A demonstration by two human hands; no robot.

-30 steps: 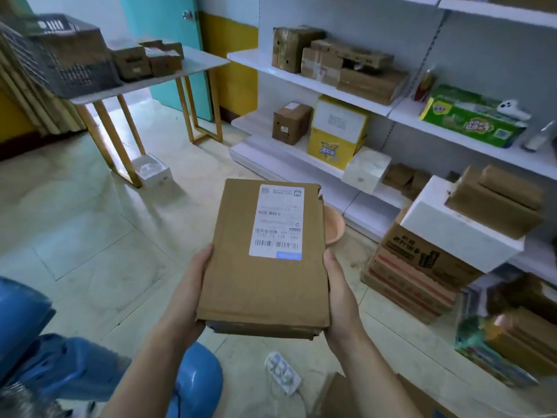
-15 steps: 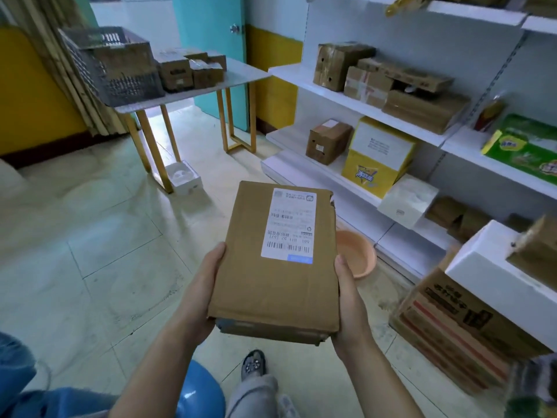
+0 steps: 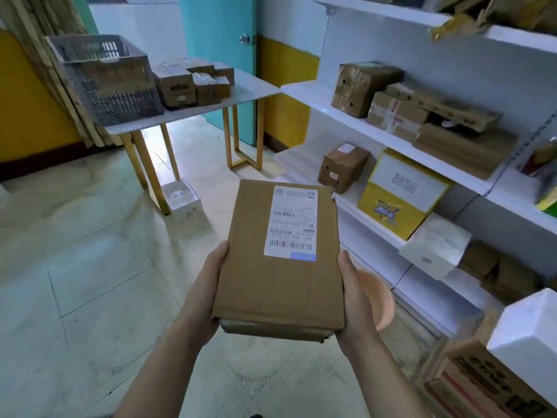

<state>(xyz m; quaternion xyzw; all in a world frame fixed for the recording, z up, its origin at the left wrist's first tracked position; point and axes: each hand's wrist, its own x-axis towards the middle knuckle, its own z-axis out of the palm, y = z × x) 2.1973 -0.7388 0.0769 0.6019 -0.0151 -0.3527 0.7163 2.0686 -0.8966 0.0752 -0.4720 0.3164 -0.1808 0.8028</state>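
A flat brown cardboard parcel [image 3: 271, 282] with a white shipping label [image 3: 291, 227] on top is held level in front of me, above the floor. My left hand [image 3: 205, 291] grips its left edge with the thumb along the side and the fingers hidden underneath. My right hand [image 3: 355, 297] grips the right edge the same way. The near end of the parcel shows a taped seam.
White shelves [image 3: 355, 116] on the right carry brown boxes, a yellow box [image 3: 391, 206] and a white one. A pink basin [image 3: 379, 300] lies on the floor below them. Ahead stands a white table [image 3: 250, 92] with a grey crate [image 3: 108, 76] and boxes.
The view has risen and turned left, so the table, door and shelves sit closer and more central. The blue seat and my legs have left the view. Both hands keep the parcel.
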